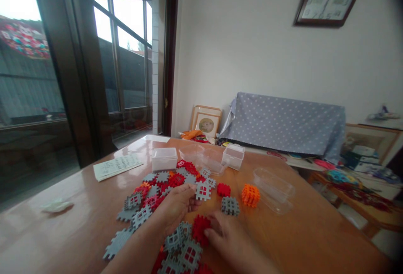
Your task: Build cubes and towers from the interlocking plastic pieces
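Note:
My left hand [179,206] reaches over the pile with curled fingers, pinching the edge of a light grey window-shaped plastic building piece [203,191]. Close to the table's near side, my right hand [225,234] has its thumb and fingers on a stack of red notched pieces [200,230]. Grey window pieces [190,254] lie just below that stack, partly overlapping. A loose heap of red, grey and orange interlocking pieces [163,177] spreads beyond and left of my left forearm, which hides some of it.
Right of the hands stand a grey stack [230,205], a red stack [223,189] and an orange stack [251,195]. Clear plastic boxes [164,159] and an open clear container [273,190] are farther back. Handwritten paper [118,166] and a crumpled wrapper [56,206] lie left.

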`<state>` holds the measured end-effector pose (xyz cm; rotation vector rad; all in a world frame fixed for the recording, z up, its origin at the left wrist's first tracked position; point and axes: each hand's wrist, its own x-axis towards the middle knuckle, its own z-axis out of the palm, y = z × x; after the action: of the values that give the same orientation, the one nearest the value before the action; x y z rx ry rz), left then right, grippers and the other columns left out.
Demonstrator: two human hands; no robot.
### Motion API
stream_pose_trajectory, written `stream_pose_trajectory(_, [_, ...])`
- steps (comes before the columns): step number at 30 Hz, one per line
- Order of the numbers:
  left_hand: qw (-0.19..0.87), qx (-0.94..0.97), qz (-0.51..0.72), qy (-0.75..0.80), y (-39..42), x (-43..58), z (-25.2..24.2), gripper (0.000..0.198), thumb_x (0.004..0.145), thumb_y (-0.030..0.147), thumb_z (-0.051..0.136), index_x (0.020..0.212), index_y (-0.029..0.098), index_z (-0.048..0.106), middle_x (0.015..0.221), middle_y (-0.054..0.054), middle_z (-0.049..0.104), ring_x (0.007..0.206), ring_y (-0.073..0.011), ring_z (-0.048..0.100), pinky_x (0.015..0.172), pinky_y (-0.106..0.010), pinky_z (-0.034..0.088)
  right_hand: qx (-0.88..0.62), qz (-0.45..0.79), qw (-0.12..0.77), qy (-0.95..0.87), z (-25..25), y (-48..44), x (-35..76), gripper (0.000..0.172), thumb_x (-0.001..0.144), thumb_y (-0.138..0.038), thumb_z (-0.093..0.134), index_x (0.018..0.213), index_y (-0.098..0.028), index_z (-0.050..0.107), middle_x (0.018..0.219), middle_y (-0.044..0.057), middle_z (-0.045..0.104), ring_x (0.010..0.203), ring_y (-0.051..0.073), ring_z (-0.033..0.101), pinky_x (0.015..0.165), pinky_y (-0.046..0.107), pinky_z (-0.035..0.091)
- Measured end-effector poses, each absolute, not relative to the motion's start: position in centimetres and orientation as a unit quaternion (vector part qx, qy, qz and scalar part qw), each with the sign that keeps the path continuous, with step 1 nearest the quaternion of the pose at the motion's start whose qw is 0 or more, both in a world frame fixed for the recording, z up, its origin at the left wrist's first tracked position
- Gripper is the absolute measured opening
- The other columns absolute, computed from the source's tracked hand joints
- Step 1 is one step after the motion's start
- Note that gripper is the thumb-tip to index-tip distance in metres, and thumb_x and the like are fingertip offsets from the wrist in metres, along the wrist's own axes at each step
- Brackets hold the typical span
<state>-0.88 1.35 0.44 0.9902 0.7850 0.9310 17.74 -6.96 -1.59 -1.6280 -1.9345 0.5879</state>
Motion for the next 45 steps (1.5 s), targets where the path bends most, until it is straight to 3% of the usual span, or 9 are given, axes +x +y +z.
stream_pose_trajectory(3, [0.722,0.443,0.408,0.340,1.0,-0.7,0.5,0.030,0.082,0.044,0.070,0.086,0.015,0.060,0.084,-0.004,0.068,0.072,-0.0142,0.065,0.067,-0.025,0.046,-0.606,0.202,0.341,-0.689,-1.5,-6.4,18.0,0.021,0.090,-0.038,0.056,0.102,-0.025,0.068,0.075,0.000,0.067,0.070,0.018,0.063,0.062,0.026,0.044])
stream_pose_trajectory(5, [0.730,0.447,0.397,0.331,0.7,-0.5,0.5,0.028,0.084,0.042,0.069,0.088,0.015,0.060,0.086,-0.006,0.069,0.072,-0.0139,0.064,0.067,-0.025,0.047,-0.613,0.182,0.390,-0.662,-1.5,-6.0,18.4,0.027,0.088,-0.039,0.059,0.111,-0.026,0.065,0.073,-0.001,0.063,0.066,0.017,0.060,0.060,0.026,0.045])
stream_pose_trajectory(8, [0.740,0.452,0.380,0.322,0.2,-0.1,0.6,0.028,0.085,0.041,0.068,0.091,0.015,0.060,0.085,-0.006,0.070,0.070,-0.0130,0.063,0.067,-0.024,0.047,-0.606,0.137,0.433,-0.653,-1.2,-5.6,19.3,0.052,0.082,-0.038,0.068,0.132,-0.028,0.055,0.100,0.003,0.065,0.081,0.018,0.063,0.073,0.030,0.052])
stream_pose_trajectory(11, [0.749,0.455,0.369,0.309,-0.2,0.2,0.6,0.027,0.087,0.041,0.066,0.091,0.015,0.060,0.084,-0.006,0.070,0.069,-0.0122,0.062,0.066,-0.023,0.046,-0.587,0.104,0.431,-0.677,-0.8,-5.5,20.2,0.062,0.080,-0.037,0.071,0.138,-0.028,0.050,0.125,0.007,0.058,0.102,0.023,0.061,0.090,0.036,0.052])
stream_pose_trajectory(15, [0.756,0.457,0.363,0.296,-0.5,0.4,0.5,0.025,0.088,0.039,0.064,0.092,0.015,0.059,0.081,-0.005,0.069,0.068,-0.0118,0.062,0.066,-0.023,0.046,-0.560,0.081,0.420,-0.709,-0.5,-5.5,20.7,0.059,0.079,-0.036,0.073,0.135,-0.029,0.053,0.129,0.007,0.057,0.116,0.025,0.057,0.099,0.039,0.049])
stream_pose_trajectory(22, [0.764,0.450,0.355,0.297,-0.6,0.9,0.4,0.026,0.087,0.039,0.066,0.090,0.015,0.058,0.083,-0.005,0.068,0.068,-0.0119,0.062,0.067,-0.024,0.047,-0.565,0.046,0.396,-0.722,-0.4,-5.7,20.6,0.055,0.078,-0.036,0.072,0.131,-0.028,0.057,0.127,0.008,0.061,0.116,0.027,0.059,0.100,0.041,0.049])
stream_pose_trajectory(27, [0.743,0.468,0.357,0.319,-0.6,0.7,0.6,0.029,0.086,0.042,0.067,0.100,0.016,0.060,0.094,-0.008,0.071,0.080,-0.0153,0.066,0.075,-0.027,0.049,-0.599,0.044,0.416,-0.683,-0.2,-5.1,22.9,0.052,0.079,-0.041,0.071,0.127,-0.025,0.061,0.125,0.009,0.063,0.116,0.028,0.058,0.101,0.044,0.047])
stream_pose_trajectory(38, [0.673,0.518,0.371,0.375,0.6,-0.3,0.3,0.038,0.082,0.053,0.068,0.095,0.018,0.063,0.093,-0.007,0.072,0.082,-0.0162,0.064,0.078,-0.029,0.047,-0.631,0.187,0.395,-0.641,-3.1,-3.4,28.0,0.060,0.076,-0.055,0.073,0.127,-0.024,0.065,0.128,0.010,0.065,0.120,0.031,0.058,0.106,0.047,0.042])
stream_pose_trajectory(45, [0.638,0.530,0.395,0.396,1.3,-0.8,0.2,0.042,0.081,0.057,0.068,0.095,0.017,0.064,0.093,-0.007,0.072,0.082,-0.0165,0.064,0.076,-0.028,0.046,-0.624,0.212,0.395,-0.640,-2.8,-3.8,27.8,0.062,0.075,-0.055,0.074,0.127,-0.022,0.066,0.128,0.012,0.066,0.121,0.031,0.058,0.108,0.051,0.038])
